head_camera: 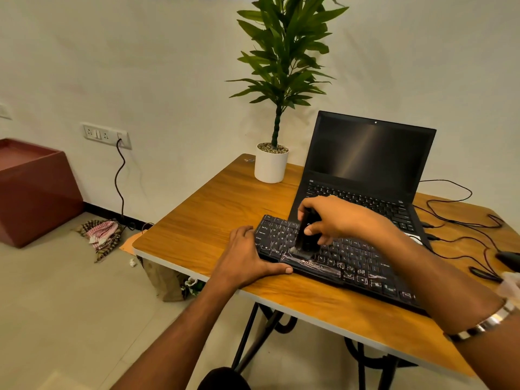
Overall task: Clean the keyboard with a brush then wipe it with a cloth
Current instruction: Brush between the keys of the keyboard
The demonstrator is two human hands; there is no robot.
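A black keyboard [349,263] lies across the wooden table [202,220], in front of an open laptop. My right hand [340,218] grips a black brush [305,235] upright, its pale bristles touching the keys on the keyboard's left half. My left hand [244,257] rests flat on the table and clasps the keyboard's left end, thumb along its front edge. A pale cloth [510,282] shows only partly at the right edge of the view.
An open black laptop [368,161] stands behind the keyboard. A potted plant in a white pot [270,164] sits at the table's back. Black cables [461,220] and a dark mouse [509,260] lie on the right. Rags [101,235] lie on the floor.
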